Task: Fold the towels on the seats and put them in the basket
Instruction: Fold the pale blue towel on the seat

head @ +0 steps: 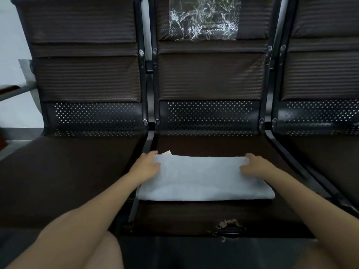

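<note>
A light blue-grey towel [202, 177] lies folded into a wide rectangle on the middle seat [204, 214] of a dark row of chairs. A small white tag pokes out at its far left corner. My left hand [146, 166] grips the towel's far left corner, thumb on top and fingers along the edge. My right hand [254, 166] grips the far right corner the same way. Both forearms reach in from the bottom of the view. No basket is in view.
The left seat [68, 177] and the right seat [330, 162] flank the middle one, divided by black metal frame bars. Crinkled clear plastic [204, 18] covers part of the middle backrest. The middle seat's front edge is torn [227, 226].
</note>
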Motion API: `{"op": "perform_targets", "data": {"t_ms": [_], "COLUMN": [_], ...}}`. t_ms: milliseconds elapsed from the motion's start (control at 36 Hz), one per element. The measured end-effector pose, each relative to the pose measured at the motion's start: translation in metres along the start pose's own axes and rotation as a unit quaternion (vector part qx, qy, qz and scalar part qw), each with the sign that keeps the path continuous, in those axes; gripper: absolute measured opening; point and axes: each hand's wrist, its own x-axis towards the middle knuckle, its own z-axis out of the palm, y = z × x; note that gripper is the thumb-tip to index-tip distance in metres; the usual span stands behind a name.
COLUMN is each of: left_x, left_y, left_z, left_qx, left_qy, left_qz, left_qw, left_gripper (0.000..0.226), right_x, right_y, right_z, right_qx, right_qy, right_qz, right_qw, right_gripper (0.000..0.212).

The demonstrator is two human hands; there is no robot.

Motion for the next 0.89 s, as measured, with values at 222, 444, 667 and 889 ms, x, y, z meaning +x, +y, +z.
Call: {"op": "perform_targets", "data": {"t_ms": [222,444,667,889], "left_x": [-0.009,-0.023,-0.052,-0.038], "left_y": [-0.009,0.008,0.032,0.041], "left_z": [0.022,0.023,0.046,0.044], "left_qx": [0.023,0.136,0.154,0.072], "left_qy": [0.03,0.035,-0.023,-0.024], "left_qz": [0.018,-0.016,0.137,0.087], "left_qw": [0.999,0.99,0.978,0.993], "left_gripper": [0.062,0.056,0.06,0.042], "right_x": [-0.005,-0.017,-0.028,-0.05], "right_y": [0.004,0.004,-0.021,-0.078], "right_z": [0.005,0.004,-0.002,-0.003], "right_qx": [0.006,0.096,0.237,0.289], "right_qy": [-0.005,-0.021,0.057,0.05], "right_qz": [-0.018,0.038,-0.042,-0.201], "right_qw": [1.0,0.994,0.969,0.935], "right_gripper": [0.069,0.073,0.055,0.05]}}
